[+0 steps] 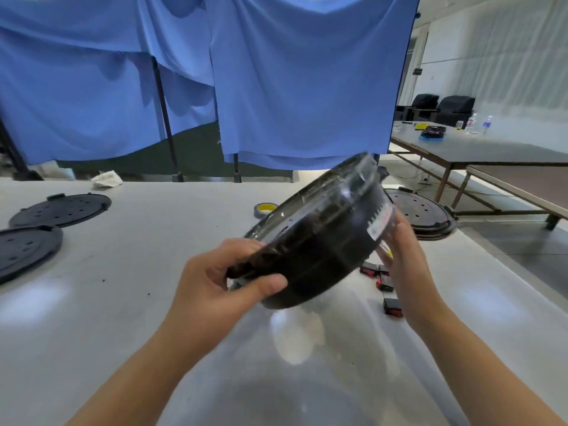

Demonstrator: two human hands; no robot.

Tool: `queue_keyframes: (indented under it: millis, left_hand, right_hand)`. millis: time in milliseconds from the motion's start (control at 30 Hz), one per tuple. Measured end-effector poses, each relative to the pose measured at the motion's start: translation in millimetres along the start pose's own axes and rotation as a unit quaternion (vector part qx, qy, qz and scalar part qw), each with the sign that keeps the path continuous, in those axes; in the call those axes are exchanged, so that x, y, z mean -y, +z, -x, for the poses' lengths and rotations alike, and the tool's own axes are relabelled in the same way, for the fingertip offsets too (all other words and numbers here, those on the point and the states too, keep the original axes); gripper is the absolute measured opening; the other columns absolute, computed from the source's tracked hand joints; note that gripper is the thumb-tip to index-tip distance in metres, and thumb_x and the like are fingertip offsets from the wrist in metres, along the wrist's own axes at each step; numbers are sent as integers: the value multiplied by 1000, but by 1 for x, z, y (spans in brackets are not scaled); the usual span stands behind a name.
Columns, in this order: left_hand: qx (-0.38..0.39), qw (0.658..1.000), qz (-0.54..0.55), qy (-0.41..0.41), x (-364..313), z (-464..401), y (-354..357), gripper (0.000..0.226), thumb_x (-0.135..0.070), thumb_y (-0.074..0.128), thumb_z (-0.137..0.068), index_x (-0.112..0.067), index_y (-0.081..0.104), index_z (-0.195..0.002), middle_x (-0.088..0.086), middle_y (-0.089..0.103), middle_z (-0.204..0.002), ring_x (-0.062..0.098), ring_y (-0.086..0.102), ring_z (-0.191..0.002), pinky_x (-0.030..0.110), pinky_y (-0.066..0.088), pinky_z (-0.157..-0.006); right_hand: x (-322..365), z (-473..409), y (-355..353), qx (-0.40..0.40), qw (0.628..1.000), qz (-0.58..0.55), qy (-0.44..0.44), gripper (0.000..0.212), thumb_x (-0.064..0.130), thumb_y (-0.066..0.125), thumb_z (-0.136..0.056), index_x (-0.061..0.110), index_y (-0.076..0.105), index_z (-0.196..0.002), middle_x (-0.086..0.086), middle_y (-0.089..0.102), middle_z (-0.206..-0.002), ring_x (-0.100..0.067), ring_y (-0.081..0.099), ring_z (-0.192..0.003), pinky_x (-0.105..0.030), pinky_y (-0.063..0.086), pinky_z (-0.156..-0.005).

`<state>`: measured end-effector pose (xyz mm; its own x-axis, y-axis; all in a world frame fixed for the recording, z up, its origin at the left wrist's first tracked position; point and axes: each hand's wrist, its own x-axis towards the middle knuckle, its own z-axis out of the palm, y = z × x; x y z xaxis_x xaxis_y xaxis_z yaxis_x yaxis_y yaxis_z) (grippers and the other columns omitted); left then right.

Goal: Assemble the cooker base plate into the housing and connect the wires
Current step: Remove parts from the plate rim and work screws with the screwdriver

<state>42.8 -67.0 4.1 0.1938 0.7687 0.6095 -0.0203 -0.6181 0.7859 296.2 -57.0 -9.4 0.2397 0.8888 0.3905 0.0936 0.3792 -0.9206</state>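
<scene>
The person holds the black housing (319, 241) tilted in the air above the worktop (123, 302). The left hand (215, 284) pinches its near edge; the right hand (405, 259) lies flat against its side. Turn it slowly, hold tight, then lay it flat.
</scene>
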Motion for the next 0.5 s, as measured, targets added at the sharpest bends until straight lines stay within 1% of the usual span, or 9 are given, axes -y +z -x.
queue_keyframes:
  millis: [33, 67, 133, 200, 233, 300, 367, 433, 500]
  left_hand:
    - [-17, 999, 32, -22, 0, -2, -6, 20, -33, 80, -60, -30, 75, -79, -6, 73, -78, 7, 66, -71, 18, 50, -67]
    - [-31, 996, 67, -43, 1, -5, -12, 24, -34, 81, -58, -26, 76, -80, -4, 73, -78, 10, 66, -70, 21, 51, -66]
    - [-37, 986, 144, -75, 2, -11, -22, 35, -36, 87, -56, -20, 76, -84, 2, 73, -83, 18, 66, -76, 28, 54, -70]
    - [-15, 970, 223, -99, 3, -15, -29, 46, -39, 91, -54, -15, 76, -91, 6, 74, -92, 22, 68, -83, 29, 56, -74]
    - [-2, 959, 261, -113, 2, -17, -30, 50, -38, 91, -54, -13, 76, -95, 8, 74, -96, 22, 69, -88, 29, 56, -77]
    - [15, 935, 323, -147, 1, -19, -30, 55, -35, 91, -56, -11, 75, -102, 10, 73, -107, 23, 69, -99, 32, 57, -83]
    - [27, 915, 364, -175, 1, -19, -28, 57, -33, 90, -58, -12, 74, -108, 11, 71, -114, 25, 67, -107, 36, 56, -86]
    - [36, 899, 390, -193, 3, -20, -26, 54, -31, 88, -62, -12, 73, -110, 11, 71, -115, 25, 67, -108, 37, 56, -85]
    - [28, 883, 414, -220, 5, -20, -26, 48, -31, 89, -61, -13, 76, -103, 9, 73, -107, 25, 69, -102, 38, 57, -80]
  right_hand:
    - [0, -1, 2, 13, 1000, 10, 8, 68, 67, 38, -85, 36, 33, -146, 16, 42, -146, -2, 40, -134, -35, 31, -113]
    - [-1, -2, 4, 21, 999, 25, 14, 72, 70, 42, -82, 39, 30, -146, 18, 39, -146, -1, 37, -135, -29, 31, -110]
    - [-2, -3, 7, 41, 996, 75, 8, 80, 67, 56, -79, 42, 24, -148, 22, 32, -146, 2, 31, -136, -23, 29, -105]
    - [-1, -2, 11, 55, 994, 93, 1, 88, 59, 67, -76, 43, 20, -148, 24, 30, -147, 4, 29, -136, -25, 29, -106]
    - [0, -3, 14, 57, 995, 80, -2, 87, 54, 71, -75, 44, 22, -147, 27, 32, -145, 4, 31, -135, -27, 31, -106]
    - [2, -6, 19, 54, 997, 43, -16, 75, 42, 74, -76, 44, 35, -140, 29, 48, -135, 3, 45, -127, -29, 41, -99]
    - [3, -10, 22, 35, 999, -5, 2, 59, 33, 72, -75, 43, 49, -128, 20, 62, -124, -6, 58, -117, -38, 48, -96]
    - [0, -13, 23, 5, 999, -23, 34, 45, 27, 70, -73, 42, 59, -114, 13, 69, -113, -14, 64, -108, -45, 51, -93]
    - [-3, -13, 20, -24, 999, 25, 33, 30, 18, 65, -79, 41, 64, -99, 13, 72, -97, -12, 68, -96, -40, 55, -84]
